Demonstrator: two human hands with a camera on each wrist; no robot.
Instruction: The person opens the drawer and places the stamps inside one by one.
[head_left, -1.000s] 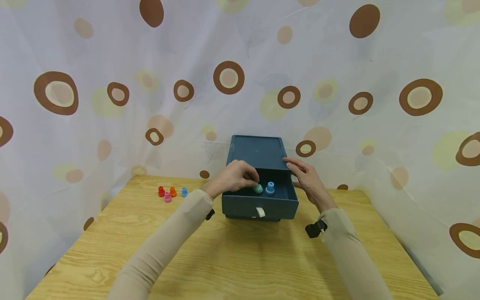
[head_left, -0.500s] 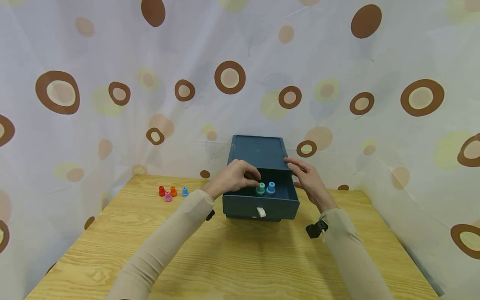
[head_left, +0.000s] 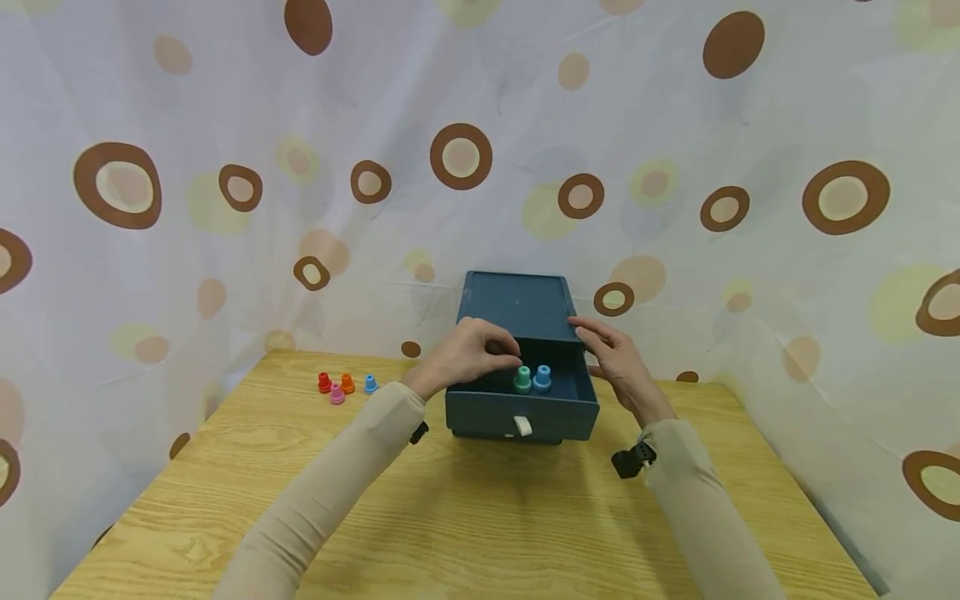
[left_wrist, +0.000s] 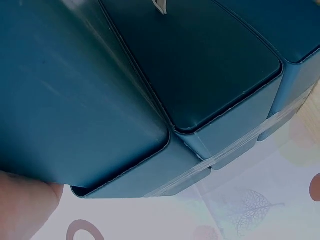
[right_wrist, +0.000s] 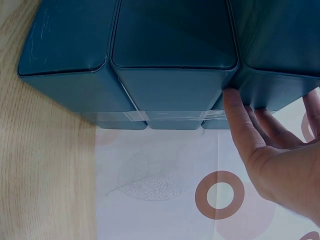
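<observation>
Just inside the pulled-out top drawer (head_left: 487, 410) of a dark blue drawer unit (head_left: 513, 304) are two small stepped, cone-like plastic pegs. The green peg (head_left: 522, 381) and the light blue peg (head_left: 542, 379) stand upright side by side. My left hand (head_left: 474, 354) hangs over the drawer's left part, loosely bent, its fingertips right by the green peg's top and nothing between them. On the other side, my right hand (head_left: 618, 362) touches the unit's right side and top edge. Straight fingers (right_wrist: 240, 120) rest on the side wall in the right wrist view.
Several loose pegs stand on the wooden table (head_left: 375, 517) at left: a red peg (head_left: 324, 383), an orange peg (head_left: 347, 383), a pink peg (head_left: 337, 394) and a blue peg (head_left: 371, 384). A patterned curtain (head_left: 300, 208) hangs behind. A white pull tab (head_left: 522, 426) sticks out of the drawer front.
The green peg, tilted at my left fingertips a second ago, now stands upright beside the light blue one. My left fingers have let go of it. The right hand has stayed in place.
</observation>
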